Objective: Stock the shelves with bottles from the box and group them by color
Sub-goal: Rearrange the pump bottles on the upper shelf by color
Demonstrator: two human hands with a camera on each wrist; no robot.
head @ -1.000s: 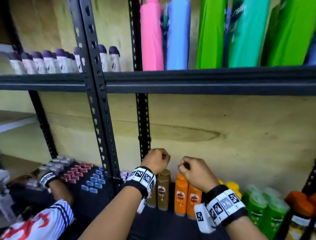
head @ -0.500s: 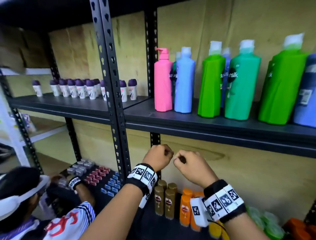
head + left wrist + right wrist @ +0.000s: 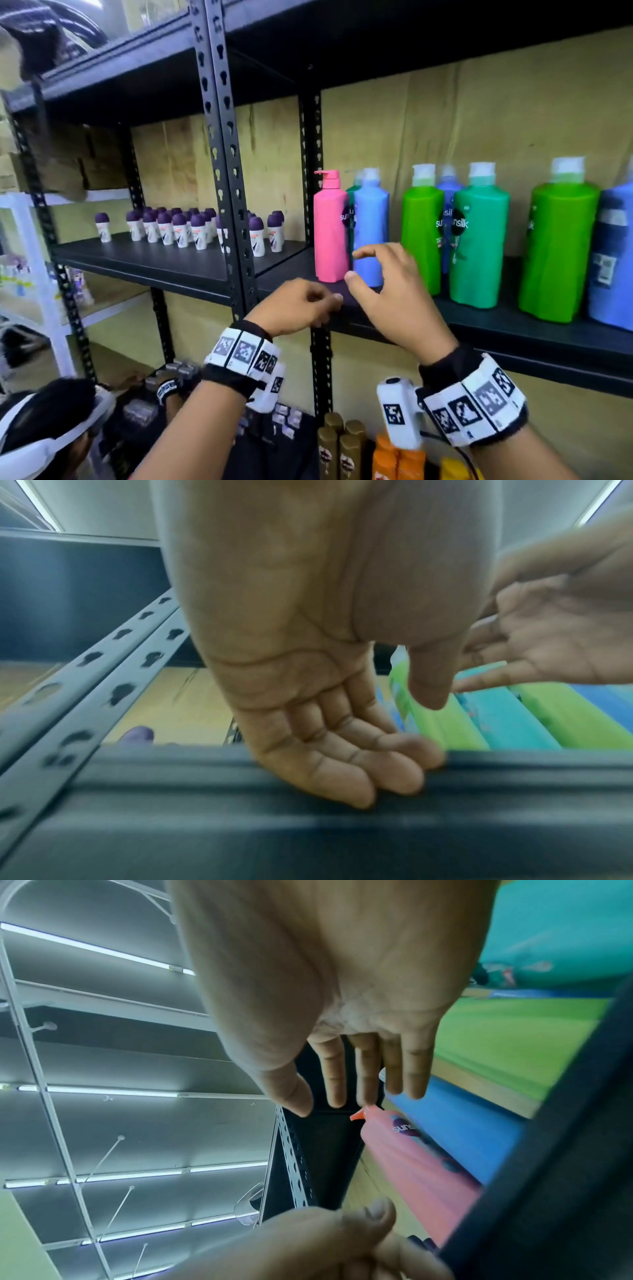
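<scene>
Two empty hands at a shelf of Sunsilk bottles.
Right hand (image 3: 394, 294) spread open before the pink pump bottle (image 3: 330, 228); left hand (image 3: 296, 306) loosely curled, holding nothing.

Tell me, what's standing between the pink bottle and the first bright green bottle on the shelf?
A light blue bottle stands between the pink bottle and the bright green bottle, with a teal one half hidden behind. The head view shows this.

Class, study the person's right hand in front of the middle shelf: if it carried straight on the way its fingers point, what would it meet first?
Most likely the blue bottle: the open right hand reaches towards its lower body, with the pink bottle just left. Depth is uncertain.
</scene>
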